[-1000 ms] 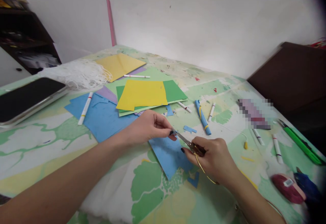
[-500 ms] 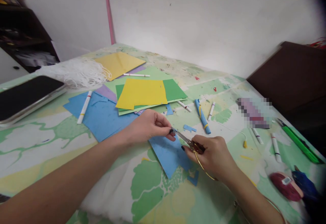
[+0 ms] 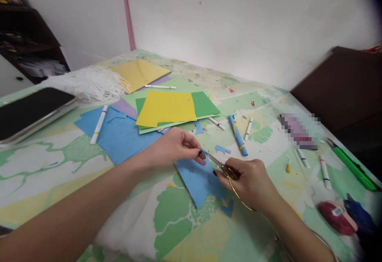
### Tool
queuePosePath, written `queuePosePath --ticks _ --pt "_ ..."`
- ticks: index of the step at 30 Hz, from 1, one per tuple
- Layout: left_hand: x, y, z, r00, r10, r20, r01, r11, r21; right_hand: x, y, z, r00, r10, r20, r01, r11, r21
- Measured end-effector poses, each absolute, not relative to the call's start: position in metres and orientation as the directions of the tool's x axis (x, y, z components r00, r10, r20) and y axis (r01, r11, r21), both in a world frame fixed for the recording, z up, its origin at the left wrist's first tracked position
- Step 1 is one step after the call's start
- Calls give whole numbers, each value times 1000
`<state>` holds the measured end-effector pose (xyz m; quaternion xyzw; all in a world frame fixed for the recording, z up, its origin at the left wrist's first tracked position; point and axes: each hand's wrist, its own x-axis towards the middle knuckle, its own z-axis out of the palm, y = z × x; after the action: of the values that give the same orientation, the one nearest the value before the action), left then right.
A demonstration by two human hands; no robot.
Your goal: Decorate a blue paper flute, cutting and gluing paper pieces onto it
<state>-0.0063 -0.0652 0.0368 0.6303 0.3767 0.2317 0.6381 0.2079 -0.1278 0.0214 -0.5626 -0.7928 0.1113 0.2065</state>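
My left hand (image 3: 182,146) pinches a small piece of blue paper (image 3: 204,151) between thumb and fingertips, mostly hidden by them. Scissors (image 3: 219,163) are gripped in my right hand (image 3: 249,176), their blades pointing left to the tips of my left fingers. Their blades look nearly closed. Beneath both hands a larger blue sheet (image 3: 197,182) with a notched edge lies on the patterned tablecloth. A blue offcut (image 3: 227,208) rests just below the right hand, and another blue scrap (image 3: 223,149) lies beyond the blades.
Yellow card (image 3: 167,109) tops a stack of green sheets, with blue sheets (image 3: 128,146) to its left. White string (image 3: 89,83) and a phone (image 3: 36,111) lie far left. Markers, a rolled blue tube (image 3: 238,136), a green cutter (image 3: 353,168) and red yarn (image 3: 336,217) are at right.
Both hands and the scissors hold nearly the same position. The view has shifted very slightly; nothing was picked up or let go.
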Motion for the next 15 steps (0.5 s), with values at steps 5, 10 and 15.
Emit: queuePosePath --ticks 5,10,15 --pt "-7 -65 38 611 770 -182 234 44 971 209 -128 23 -301 931 205 850 360 -384" --pt "-6 -64 39 596 783 -181 284 5 959 209 -127 22 -316 929 192 855 367 -368" --pt "-6 -64 38 591 784 -188 286 15 958 209 -127 21 -310 936 166 851 351 -391"
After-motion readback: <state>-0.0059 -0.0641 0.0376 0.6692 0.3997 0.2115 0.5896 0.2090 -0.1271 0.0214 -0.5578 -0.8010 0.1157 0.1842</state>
